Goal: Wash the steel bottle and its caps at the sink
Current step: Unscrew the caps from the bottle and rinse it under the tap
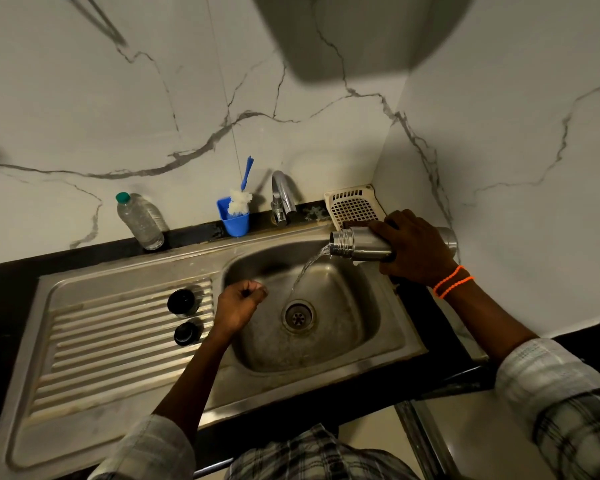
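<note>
- The step in hand looks like emptying or rinsing out: the right hand [414, 247] holds the steel bottle [361, 243] tipped on its side over the right rim of the sink [378, 344], its open threaded mouth pointing left, and a stream of water [307, 266] runs from the mouth down toward the drain [298, 316].
- The right hand's fingers are wrapped over the top of the bottle's body, clamped on it; the wrist, with an orange band [452, 281], sits toward the bench edge and the forearm reaches in from the lower right.
- The left hand [238, 308] hangs over the left side of the basin, near the falling water but apart from it, its fingers curled loosely inward with the thumb against them; it seems to hold nothing, though the inside of the curl is hidden.
- Two dark caps [184, 317] stand on the ribbed draining board [118, 344], just left of the left hand, one behind the other, untouched.
- The tap [282, 197] shows no flow that can be made out.
- A bottle brush [240, 199] stands in a blue cup [235, 221] behind the sink, beside the tap.
- Next, in my judgement, the bottle needs to drain fully; then scrubbing calls for the left hand to reach back for the brush while the right keeps the mouth facing it. The caps likely come after.
</note>
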